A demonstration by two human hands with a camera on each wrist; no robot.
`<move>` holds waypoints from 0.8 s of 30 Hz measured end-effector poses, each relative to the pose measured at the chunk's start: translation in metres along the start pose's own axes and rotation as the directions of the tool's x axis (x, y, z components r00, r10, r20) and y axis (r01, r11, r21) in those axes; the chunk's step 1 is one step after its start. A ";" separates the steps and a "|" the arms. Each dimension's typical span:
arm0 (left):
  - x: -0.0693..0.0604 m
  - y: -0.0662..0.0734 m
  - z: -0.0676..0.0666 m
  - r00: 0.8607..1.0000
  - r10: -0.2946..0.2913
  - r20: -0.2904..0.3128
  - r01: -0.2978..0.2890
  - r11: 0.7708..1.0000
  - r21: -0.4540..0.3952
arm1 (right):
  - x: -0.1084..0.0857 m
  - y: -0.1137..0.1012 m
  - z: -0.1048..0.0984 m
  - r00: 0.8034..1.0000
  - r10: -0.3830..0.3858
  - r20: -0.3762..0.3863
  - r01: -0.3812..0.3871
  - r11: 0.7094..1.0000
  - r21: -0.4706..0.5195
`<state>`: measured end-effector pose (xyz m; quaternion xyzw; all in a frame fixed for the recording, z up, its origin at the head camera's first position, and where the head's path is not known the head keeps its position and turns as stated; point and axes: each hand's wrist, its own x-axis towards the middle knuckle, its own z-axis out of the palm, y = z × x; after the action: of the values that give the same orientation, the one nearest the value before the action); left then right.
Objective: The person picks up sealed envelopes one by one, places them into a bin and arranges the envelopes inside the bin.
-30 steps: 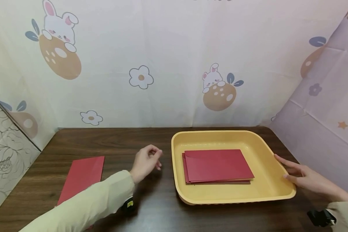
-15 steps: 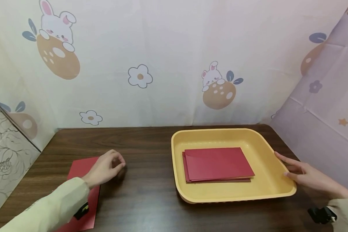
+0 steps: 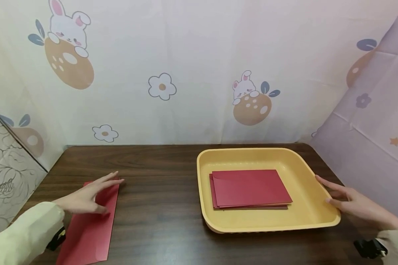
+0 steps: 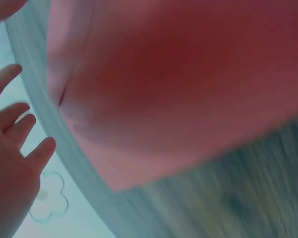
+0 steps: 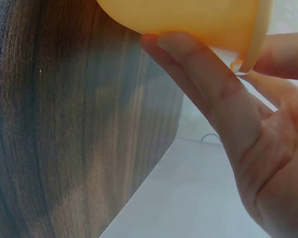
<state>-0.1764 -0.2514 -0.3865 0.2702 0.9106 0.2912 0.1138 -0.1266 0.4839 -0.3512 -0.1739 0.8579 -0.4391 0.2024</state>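
Note:
Fingers spread, my left hand (image 3: 86,197) hovers over a red envelope (image 3: 87,239) on the left of the table. In the left wrist view that envelope (image 4: 164,99) fills most of the picture, and the fingers look apart from it. My right hand (image 3: 359,206) grips the right wall of a yellow plastic tray (image 3: 310,209). The right wrist view has its thumb over the rim and other fingers against the outside of the tray (image 5: 198,20). Several red envelopes (image 3: 250,188) lie in a slightly uneven stack inside the tray.
The dark wooden table (image 3: 152,221) ends at a patterned cloth (image 3: 192,117) hung at the back. Another cloth (image 3: 378,147) hangs close on the right side. A pale floral panel (image 3: 6,184) borders the left edge.
My left hand has moved left from beside the tray to over the single red envelope, its fingers spreading out. The right hand and tray have stayed in place.

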 end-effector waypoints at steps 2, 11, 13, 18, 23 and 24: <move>-0.005 -0.005 -0.003 1.000 0.002 0.031 -0.002 1.000 -0.001 | 0.000 0.000 0.000 1.000 -0.001 0.006 0.001 1.000 0.010; -0.015 -0.017 -0.004 0.989 -0.065 0.131 0.071 0.996 -0.046 | 0.000 0.001 0.000 1.000 -0.004 0.010 0.004 1.000 -0.012; -0.016 -0.019 -0.004 0.986 -0.079 0.146 0.087 0.995 -0.049 | 0.000 0.001 0.000 1.000 0.001 0.011 -0.001 1.000 -0.018; -0.016 -0.022 -0.003 0.988 -0.086 0.131 0.091 0.996 -0.027 | -0.001 0.000 0.000 1.000 0.029 -0.002 -0.029 0.999 -0.025; -0.014 -0.020 0.002 0.998 -0.054 0.030 0.052 0.996 0.079 | 0.000 0.000 0.000 1.000 0.023 0.000 -0.023 0.999 -0.023; -0.013 -0.019 0.005 0.999 -0.043 -0.001 0.043 0.992 0.115 | 0.001 0.001 0.000 1.000 0.018 0.006 -0.018 1.000 -0.017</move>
<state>-0.1718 -0.2696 -0.4011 0.2570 0.9314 0.2356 0.1047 -0.1273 0.4841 -0.3515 -0.1693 0.8625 -0.4296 0.2073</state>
